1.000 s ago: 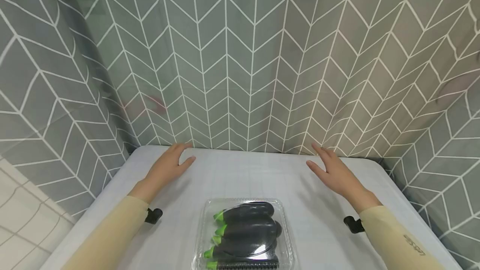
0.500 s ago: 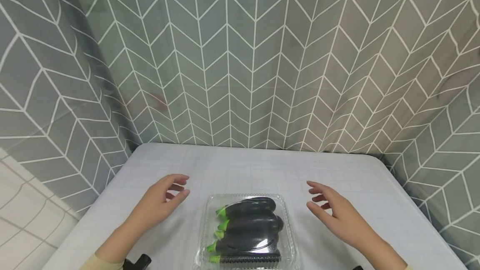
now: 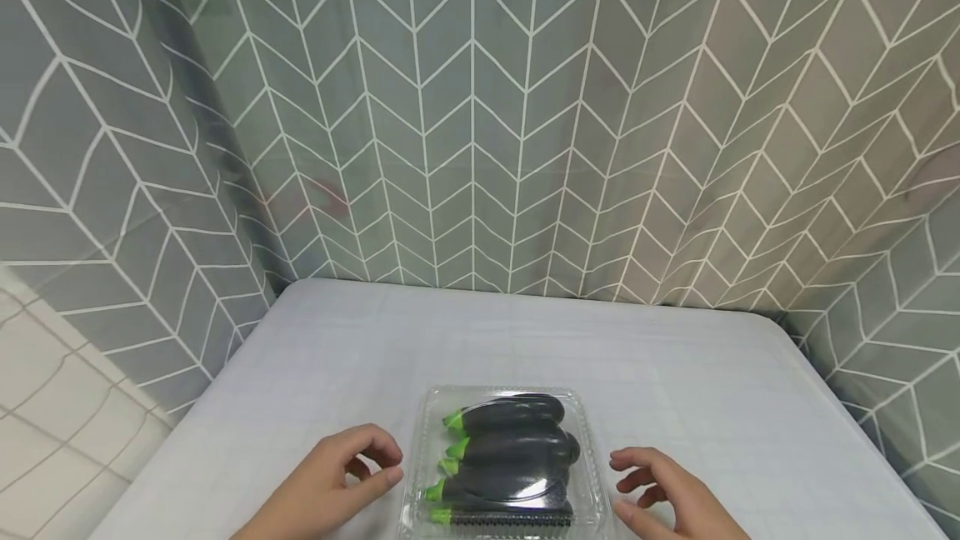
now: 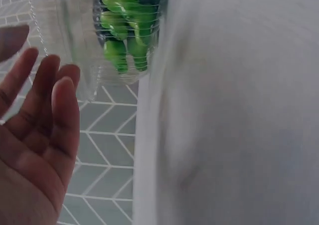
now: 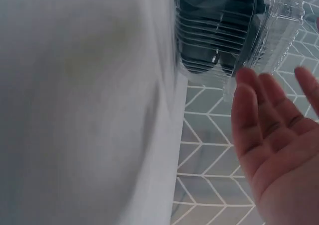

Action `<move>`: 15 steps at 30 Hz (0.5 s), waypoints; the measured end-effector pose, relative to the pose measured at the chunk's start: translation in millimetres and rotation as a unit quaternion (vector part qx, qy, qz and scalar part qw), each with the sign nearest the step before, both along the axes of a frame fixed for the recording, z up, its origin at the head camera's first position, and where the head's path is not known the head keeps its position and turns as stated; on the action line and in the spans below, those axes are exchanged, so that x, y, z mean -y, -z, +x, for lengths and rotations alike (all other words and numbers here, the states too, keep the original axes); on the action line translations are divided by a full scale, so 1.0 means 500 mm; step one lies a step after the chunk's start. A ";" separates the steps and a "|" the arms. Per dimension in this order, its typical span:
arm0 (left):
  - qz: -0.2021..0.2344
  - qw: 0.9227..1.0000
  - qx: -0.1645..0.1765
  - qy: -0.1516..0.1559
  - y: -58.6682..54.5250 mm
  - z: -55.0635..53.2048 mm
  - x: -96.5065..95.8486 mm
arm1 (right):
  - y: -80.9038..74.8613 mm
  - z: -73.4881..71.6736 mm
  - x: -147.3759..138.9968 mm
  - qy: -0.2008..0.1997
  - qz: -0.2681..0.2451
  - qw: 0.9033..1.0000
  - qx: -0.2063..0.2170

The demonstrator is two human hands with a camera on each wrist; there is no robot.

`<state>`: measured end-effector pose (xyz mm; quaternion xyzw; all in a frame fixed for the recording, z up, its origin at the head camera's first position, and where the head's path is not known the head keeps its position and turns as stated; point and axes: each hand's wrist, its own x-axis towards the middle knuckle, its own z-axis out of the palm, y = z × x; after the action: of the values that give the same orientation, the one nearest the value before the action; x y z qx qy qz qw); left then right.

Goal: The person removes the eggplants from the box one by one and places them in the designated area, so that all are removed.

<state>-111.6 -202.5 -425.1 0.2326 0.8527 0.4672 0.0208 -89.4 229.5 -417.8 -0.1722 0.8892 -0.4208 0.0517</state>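
Observation:
A clear plastic clamshell box (image 3: 442, 400) lies on the white table (image 3: 360, 357), with several dark eggplants (image 3: 517, 447) inside, their green stem ends to the left. Just off the box's left side is my left hand (image 3: 337, 477), fingers loosely bent and holding nothing. My right hand (image 3: 671, 494) hovers by the right side, also without anything in it, fingers relaxed. Through the box wall, the left wrist view shows the green stem ends (image 4: 119, 25) beyond my fingers. In the right wrist view the ribbed box side (image 5: 214, 40) appears close to the fingertips.
Behind the table and at both sides hangs a grey curtain (image 3: 495, 123) with a white chevron pattern. The white tabletop stretches beyond the box to its rounded back corners. A pale tiled surface (image 3: 52, 415) shows at the lower left.
Both hands have come back from the table's far edge toward the near side and moved inward, now flanking the box. Their fingers are more bent. The box stays on the table.

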 end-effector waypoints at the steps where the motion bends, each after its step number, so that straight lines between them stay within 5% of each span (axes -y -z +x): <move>1: 0.006 1.000 0.000 0.018 0.004 0.001 0.001 | 0.007 0.003 0.000 -0.008 -0.016 1.000 -0.009; 4: 0.034 0.996 -0.026 0.076 0.014 -0.001 0.001 | 0.032 0.013 -0.001 -0.044 -0.070 0.994 -0.068; 8: 0.071 0.985 -0.047 0.147 0.022 0.001 0.004 | 0.063 0.011 0.002 -0.116 -0.136 0.972 -0.156; 12: 0.089 0.973 -0.055 0.204 0.028 0.000 0.004 | 0.073 0.016 0.010 -0.121 -0.155 0.967 -0.163; 15: 0.088 0.961 -0.095 0.246 0.036 -0.004 0.007 | 0.074 0.015 0.010 -0.128 -0.164 0.965 -0.162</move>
<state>-113.3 -206.0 -443.2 0.4792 0.7230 0.4964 0.0332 -82.0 224.7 -455.0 -0.3567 0.7752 -0.5169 -0.0682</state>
